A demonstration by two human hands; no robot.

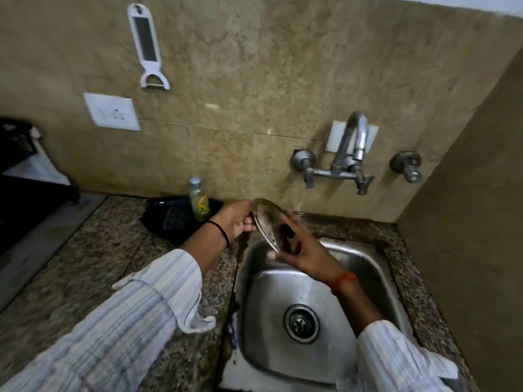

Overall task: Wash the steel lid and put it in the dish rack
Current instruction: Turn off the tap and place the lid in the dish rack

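Item: steel lid (267,222), round, dished, held on edge above the sink (368,267) at its 10 o'clock corner, disc face tilted toward the viewer's right and its long diameter running from 11 o'clock (upper rim, near the wall) down to 5 o'clock (lower rim, over the basin). Left hand (236,220): at the lid's 9 o'clock side, fingers curled and pressed onto the rim, carrying the weight. Right hand (300,247): at the lid's 4 o'clock side, palm and spread fingers laid flat against the inner face, thumb out toward 9 o'clock; dark patches sit under the fingers, and whether they are a scrub pad or residue cannot be told through the blur. Tap (355,137): wall-mounted at 1 o'clock from the lid, spout mouth well apart from it and to its right; no stream of water visible. Soap bottle (199,200): upright on the granite counter (85,250), just beside the left hand at its 10 o'clock. Dish rack: not in view. Judgement: scrubbing stage, rinse not yet done; the rinse calls for carrying the lid toward 2 o'clock under the spout, the left-hand rim grip being the one to keep.
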